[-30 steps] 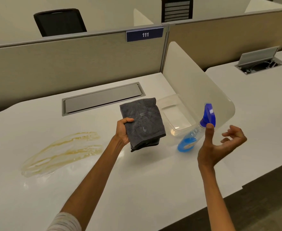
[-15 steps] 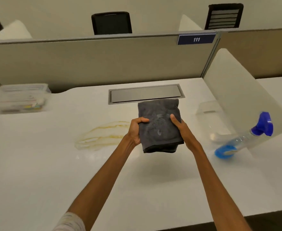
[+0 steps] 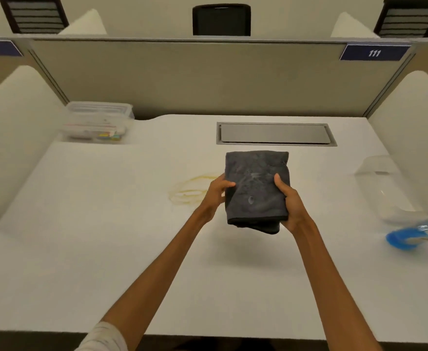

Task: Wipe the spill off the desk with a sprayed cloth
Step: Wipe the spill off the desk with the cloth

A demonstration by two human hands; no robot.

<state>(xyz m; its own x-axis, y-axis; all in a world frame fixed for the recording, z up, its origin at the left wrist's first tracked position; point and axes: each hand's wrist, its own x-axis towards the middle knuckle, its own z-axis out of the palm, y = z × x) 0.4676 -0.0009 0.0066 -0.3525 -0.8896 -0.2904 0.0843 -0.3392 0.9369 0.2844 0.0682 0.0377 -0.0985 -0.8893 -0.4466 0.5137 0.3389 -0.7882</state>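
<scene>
A folded dark grey cloth with damp marks on top is held above the white desk. My left hand grips its left edge and my right hand grips its right edge. A yellowish spill lies on the desk just left of my left hand, partly hidden by it. The spray bottle with blue liquid lies on its side at the right edge of the view, its head cut off.
A clear plastic container sits at the right by a white side divider. Another clear box with supplies stands at the back left. A grey cable hatch is set in the desk behind the cloth.
My right hand left the spray bottle and took the cloth's right edge. The view swung left, so the bottle slid to the right edge and the back-left box appeared.
</scene>
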